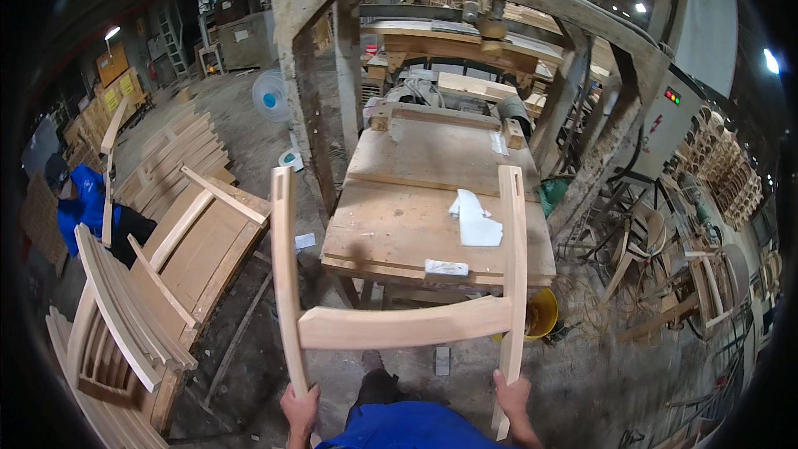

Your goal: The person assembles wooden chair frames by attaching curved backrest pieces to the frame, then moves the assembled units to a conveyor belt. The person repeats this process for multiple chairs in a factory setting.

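Note:
In front of my body I hold a pale wooden chair-back frame (407, 324), two upright posts joined by one curved crossrail. My left hand (300, 409) is closed around the lower end of the left post. Around the lower part of the right post, my right hand (512, 397) is wrapped. Slots show at the tops of both posts. Beyond the frame is a wooden worktable (391, 220). A white torn sheet (480, 223) lies on it behind the right post, and a small white block (447, 268) rests at its near edge.
A heavy machine frame (301, 83) straddles the worktable. Curved wooden parts (125, 316) are stacked on a side table at left, near a person in blue (90, 191). A yellow bucket (544, 313) stands by the table's right corner; chair frames (648, 241) stand farther right.

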Motion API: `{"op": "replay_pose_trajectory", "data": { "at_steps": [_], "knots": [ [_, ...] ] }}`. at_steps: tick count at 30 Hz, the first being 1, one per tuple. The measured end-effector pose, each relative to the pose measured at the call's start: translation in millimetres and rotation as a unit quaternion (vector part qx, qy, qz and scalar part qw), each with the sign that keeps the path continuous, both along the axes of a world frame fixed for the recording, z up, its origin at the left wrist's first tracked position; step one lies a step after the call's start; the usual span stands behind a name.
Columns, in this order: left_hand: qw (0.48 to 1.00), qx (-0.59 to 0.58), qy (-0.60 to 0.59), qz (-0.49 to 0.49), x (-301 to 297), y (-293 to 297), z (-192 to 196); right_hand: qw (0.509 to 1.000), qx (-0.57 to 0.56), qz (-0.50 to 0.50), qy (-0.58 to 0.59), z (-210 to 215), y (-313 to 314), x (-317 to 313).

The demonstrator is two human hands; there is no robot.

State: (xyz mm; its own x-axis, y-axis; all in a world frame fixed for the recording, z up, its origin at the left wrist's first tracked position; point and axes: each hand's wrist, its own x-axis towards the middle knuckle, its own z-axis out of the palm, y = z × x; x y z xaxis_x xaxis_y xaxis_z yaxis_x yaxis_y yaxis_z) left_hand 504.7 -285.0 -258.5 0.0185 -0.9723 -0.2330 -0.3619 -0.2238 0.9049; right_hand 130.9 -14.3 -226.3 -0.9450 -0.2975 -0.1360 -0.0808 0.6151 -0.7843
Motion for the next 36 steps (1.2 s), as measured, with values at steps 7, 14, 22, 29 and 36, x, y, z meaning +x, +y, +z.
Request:
{"op": "replay_pose_trajectory", "data": {
  "at_steps": [7,14,22,29,36],
  "knots": [
    [0.988,0.014,-0.084,-0.125,-130.8,-93.8,29.9,0.994,0.093,-0.044,0.032,16.8,-26.8,-83.2],
    [0.971,0.014,-0.145,-0.188,-234.4,-165.8,32.4,0.993,0.116,0.006,0.020,-0.7,-95.6,-177.1],
    [0.967,0.058,-0.160,-0.191,-222.7,-169.4,4.2,0.991,0.128,0.003,-0.042,-24.9,-90.3,-163.1],
    [0.963,0.078,-0.109,-0.235,-251.6,-172.3,12.8,0.979,0.179,-0.049,-0.089,-15.9,-75.3,-158.3],
    [0.931,-0.111,-0.186,-0.294,-278.9,-145.7,52.4,0.996,0.045,0.002,-0.071,-8.1,-107.8,-152.3]
  ]
}}
